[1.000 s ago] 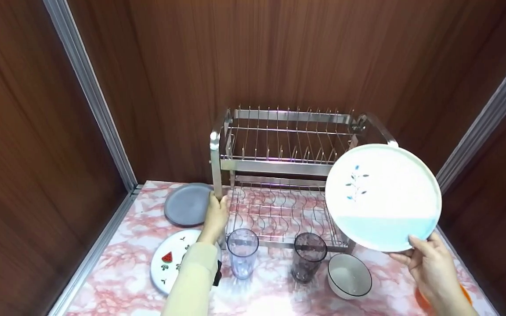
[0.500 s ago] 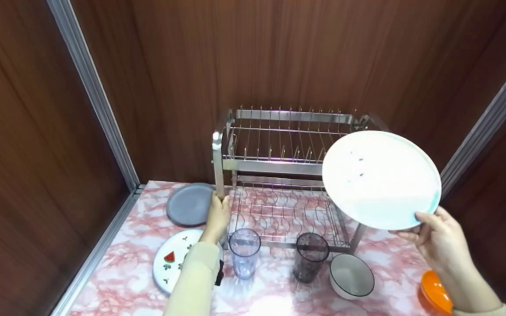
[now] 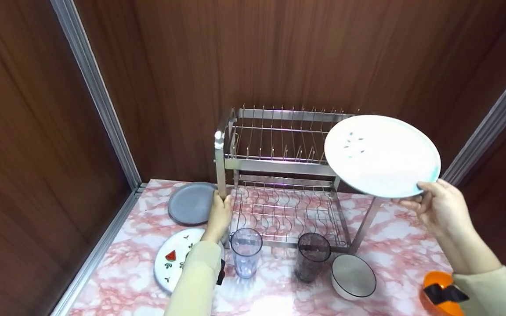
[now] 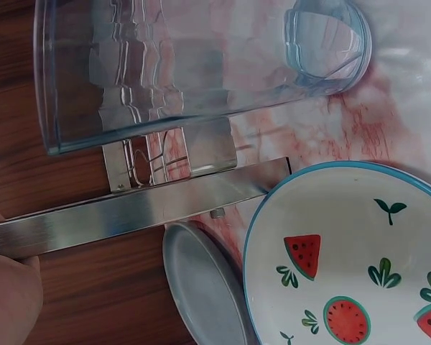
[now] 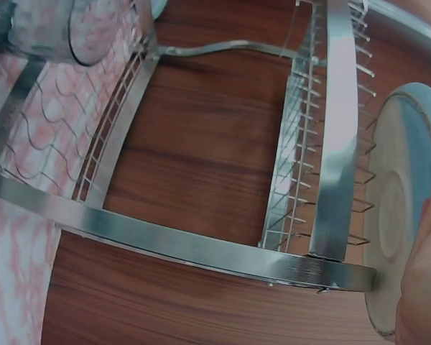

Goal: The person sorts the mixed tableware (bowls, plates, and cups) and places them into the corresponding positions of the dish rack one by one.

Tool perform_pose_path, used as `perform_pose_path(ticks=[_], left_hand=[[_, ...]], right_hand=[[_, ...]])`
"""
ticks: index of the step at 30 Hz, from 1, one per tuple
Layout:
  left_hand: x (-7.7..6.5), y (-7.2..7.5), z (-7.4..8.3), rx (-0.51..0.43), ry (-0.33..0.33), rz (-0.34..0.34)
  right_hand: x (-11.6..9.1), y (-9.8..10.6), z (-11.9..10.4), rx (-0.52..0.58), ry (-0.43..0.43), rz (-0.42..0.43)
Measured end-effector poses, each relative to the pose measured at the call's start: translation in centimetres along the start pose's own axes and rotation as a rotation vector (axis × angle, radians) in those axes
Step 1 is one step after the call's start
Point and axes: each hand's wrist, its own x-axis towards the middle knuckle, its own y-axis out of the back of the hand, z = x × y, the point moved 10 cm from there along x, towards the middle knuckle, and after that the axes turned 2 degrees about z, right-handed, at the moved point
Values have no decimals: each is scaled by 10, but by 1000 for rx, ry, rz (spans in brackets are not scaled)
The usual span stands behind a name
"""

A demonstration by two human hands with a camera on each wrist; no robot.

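Note:
My right hand pinches the rim of a large white plate with a pale blue edge and a small leaf print. Held tilted, the plate overlaps the right end of the upper tier of a two-tier metal dish rack in the head view. From the right wrist, the plate's underside shows beside the upper tier's wire prongs. Low on the rack's left side, my left hand grips the front post. Both tiers hold no dishes.
Before the rack stand a clear glass, a dark glass and a white bowl. A grey plate and a watermelon-print plate lie left. An orange bowl is at right. Brown panels enclose the marbled table.
My right hand has lifted the white plate higher and tipped it flatter, uncovering more of the rack's right leg and the orange bowl. The left hand keeps its grip on the post.

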Motion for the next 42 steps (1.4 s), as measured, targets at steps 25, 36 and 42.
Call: perform_pose_path(ticks=[25, 36, 42], left_hand=[[1, -3, -3, -51, 21, -17], [0, -2, -3, -10, 6, 4], [2, 0, -1, -2, -22, 22]], right_hand=[[61, 5, -38, -204, 11, 248], [70, 12, -51, -366, 64, 363], [73, 11, -60, -428, 113, 432]])
